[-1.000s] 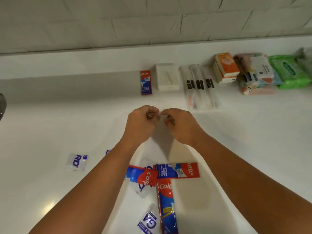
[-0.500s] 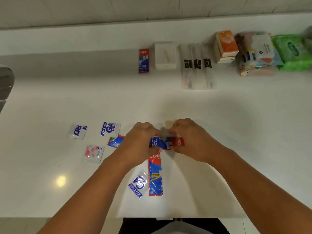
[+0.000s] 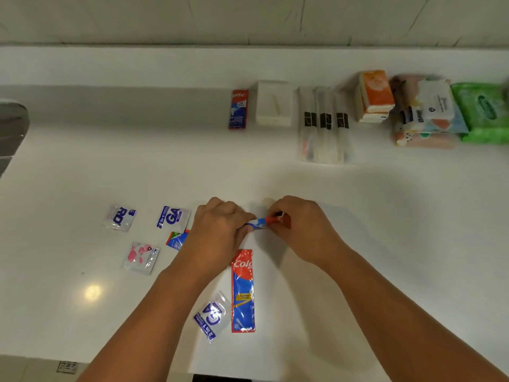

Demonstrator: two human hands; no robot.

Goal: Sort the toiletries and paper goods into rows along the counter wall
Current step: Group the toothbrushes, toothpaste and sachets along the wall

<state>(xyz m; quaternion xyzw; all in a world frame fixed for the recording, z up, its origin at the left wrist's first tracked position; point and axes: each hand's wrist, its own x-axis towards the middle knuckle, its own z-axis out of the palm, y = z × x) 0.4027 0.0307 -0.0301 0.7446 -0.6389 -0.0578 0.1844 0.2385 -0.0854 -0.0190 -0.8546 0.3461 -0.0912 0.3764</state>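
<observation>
My left hand (image 3: pixel 220 230) and my right hand (image 3: pixel 300 224) both grip a small red-and-blue toothpaste sachet (image 3: pixel 261 222), one at each end, just above the white counter (image 3: pixel 385 216). A second toothpaste sachet (image 3: pixel 242 290) lies upright below my hands. A third (image 3: pixel 176 239) peeks out left of my left wrist. Clear sachets with blue print (image 3: pixel 119 217) (image 3: pixel 173 217) (image 3: pixel 212 315) and a pink one (image 3: pixel 141 257) lie scattered on the left. Along the wall stand a toothpaste sachet (image 3: pixel 238 109), a white box (image 3: pixel 274 103), wrapped toothbrushes (image 3: pixel 325 125), orange tissue packs (image 3: pixel 375 95), mixed tissue packs (image 3: pixel 427 114) and green wipes (image 3: pixel 484 111).
A metal sink rim (image 3: pixel 11 128) shows at the far left edge. The counter's front edge (image 3: pixel 137 362) runs below my forearms, with a floor drain (image 3: pixel 67 366) beneath it. A tiled wall (image 3: pixel 248 20) rises behind the counter.
My hands came down from mid-counter to the horizontal toothpaste sachet and took hold of it at both ends. The view tilted down towards the counter's front edge.
</observation>
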